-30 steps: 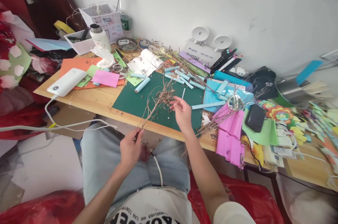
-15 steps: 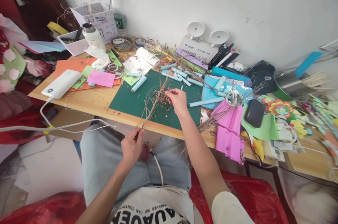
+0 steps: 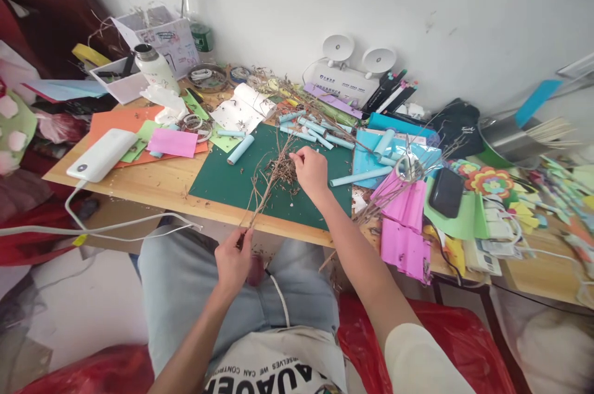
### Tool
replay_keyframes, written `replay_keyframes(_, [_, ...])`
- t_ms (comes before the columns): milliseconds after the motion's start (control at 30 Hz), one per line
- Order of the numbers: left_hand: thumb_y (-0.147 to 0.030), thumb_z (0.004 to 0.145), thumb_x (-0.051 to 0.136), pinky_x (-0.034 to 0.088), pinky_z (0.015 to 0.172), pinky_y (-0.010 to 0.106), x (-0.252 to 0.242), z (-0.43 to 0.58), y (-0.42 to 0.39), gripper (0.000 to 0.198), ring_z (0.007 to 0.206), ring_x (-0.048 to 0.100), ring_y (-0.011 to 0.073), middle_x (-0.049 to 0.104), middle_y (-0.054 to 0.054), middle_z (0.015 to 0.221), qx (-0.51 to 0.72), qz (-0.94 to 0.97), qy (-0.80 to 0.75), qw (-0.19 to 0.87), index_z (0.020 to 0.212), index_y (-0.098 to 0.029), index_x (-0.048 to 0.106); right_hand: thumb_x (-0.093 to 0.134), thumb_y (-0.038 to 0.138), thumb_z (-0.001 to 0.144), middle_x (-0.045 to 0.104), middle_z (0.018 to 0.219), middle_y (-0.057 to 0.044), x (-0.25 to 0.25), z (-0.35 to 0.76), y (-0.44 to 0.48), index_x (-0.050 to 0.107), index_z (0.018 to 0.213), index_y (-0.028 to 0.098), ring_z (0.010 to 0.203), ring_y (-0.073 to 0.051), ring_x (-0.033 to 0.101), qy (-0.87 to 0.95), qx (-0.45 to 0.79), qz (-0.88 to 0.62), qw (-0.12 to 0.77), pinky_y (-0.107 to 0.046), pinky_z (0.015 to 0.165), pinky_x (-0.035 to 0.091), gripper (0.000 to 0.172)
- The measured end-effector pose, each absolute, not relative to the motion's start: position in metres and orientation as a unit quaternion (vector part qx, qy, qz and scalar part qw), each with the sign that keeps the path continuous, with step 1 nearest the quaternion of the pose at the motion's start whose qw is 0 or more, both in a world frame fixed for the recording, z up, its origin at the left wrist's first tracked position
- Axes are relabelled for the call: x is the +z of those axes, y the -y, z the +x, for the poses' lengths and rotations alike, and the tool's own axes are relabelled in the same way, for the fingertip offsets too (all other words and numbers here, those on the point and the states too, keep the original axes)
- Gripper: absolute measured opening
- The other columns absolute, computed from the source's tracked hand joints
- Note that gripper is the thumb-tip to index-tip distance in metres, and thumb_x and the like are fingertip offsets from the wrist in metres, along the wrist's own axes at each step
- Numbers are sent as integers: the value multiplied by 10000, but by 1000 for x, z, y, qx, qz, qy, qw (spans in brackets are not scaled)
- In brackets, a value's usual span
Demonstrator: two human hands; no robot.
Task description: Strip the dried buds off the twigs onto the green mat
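My left hand [image 3: 234, 261] is closed on the lower stem ends of a bunch of dry brown twigs [image 3: 271, 180], just below the desk's front edge above my lap. The twigs run up and to the right over a dark green cutting mat [image 3: 223, 180]. My right hand [image 3: 310, 172] is over the mat with thumb and fingers pinched at the bushy top of the bunch. Several rolled light blue paper tubes [image 3: 241, 149] lie on and behind the mat.
A white power bank [image 3: 102, 154] with a cable sits at the wooden desk's [image 3: 153, 184] left. Orange, pink and green paper sheets [image 3: 172, 141], a white bottle [image 3: 155, 69], pink folded paper [image 3: 403, 233], a black case [image 3: 446, 192] and paper flowers [image 3: 490, 182] crowd the desk.
My right hand has moved up and left from open fingers beside the twigs to a pinch on their bushy top. The left hand keeps its hold on the stems.
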State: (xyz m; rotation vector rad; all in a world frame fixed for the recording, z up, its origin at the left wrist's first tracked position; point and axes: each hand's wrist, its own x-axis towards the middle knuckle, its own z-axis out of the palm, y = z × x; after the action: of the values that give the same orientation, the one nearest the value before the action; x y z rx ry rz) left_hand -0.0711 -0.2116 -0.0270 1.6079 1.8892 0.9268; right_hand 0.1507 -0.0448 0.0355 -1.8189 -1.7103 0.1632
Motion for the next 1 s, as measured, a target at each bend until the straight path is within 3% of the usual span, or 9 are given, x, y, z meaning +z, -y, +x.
replay_keyframes(200, [-404,900,565,416,575,193,-28,-70,211,274,507,553,94,666,-12,613,350,571,-699,252,812,-176,690,583,333,846,688,673,-21,44,178,33,701,766,174,639,-172,617,582,141,-701,387,-292,710,455,212])
replay_keyframes(333, [-412,895,562,418,573,196,-26,-68,210,287,513,562,99,668,-9,609,354,565,-699,257,805,-173,692,588,251,813,754,897,-42,47,193,36,761,898,182,780,-183,666,596,168,-695,366,-308,820,478,205])
replay_keyframes(500, [-411,897,557,417,579,197,-27,-68,210,287,524,574,100,673,-8,620,355,562,-701,260,809,-174,695,561,338,858,731,1059,-87,59,203,83,721,1074,163,777,-180,654,600,137,-711,340,-323,828,488,321])
replay_keyframes(567, [-410,901,553,419,589,199,-29,-69,210,285,538,581,102,682,-5,642,351,564,-702,258,818,-178,696,538,382,878,717,1017,-108,64,207,119,713,1053,159,769,-197,635,582,63,-758,288,-341,814,477,334])
replay_keyframes(667, [-416,907,548,420,595,200,-32,-70,211,287,548,590,105,687,-5,652,349,567,-698,263,819,-184,692,519,444,889,686,1022,-140,66,215,173,690,978,163,952,-266,621,477,-22,-853,211,-349,807,456,341])
replay_keyframes(800, [-419,897,558,421,589,202,-31,-69,210,284,543,595,111,687,1,647,354,565,-698,262,806,-179,680,529,501,881,692,880,-117,55,223,208,640,975,172,828,-271,648,387,29,-918,86,-331,700,434,360])
replay_keyframes(1000, [-406,902,546,411,587,203,-30,-70,210,275,538,585,109,673,-7,624,342,574,-699,256,811,-184,682,551,304,859,685,811,-85,46,222,201,588,1028,173,752,-238,644,379,34,-923,65,-287,642,371,216])
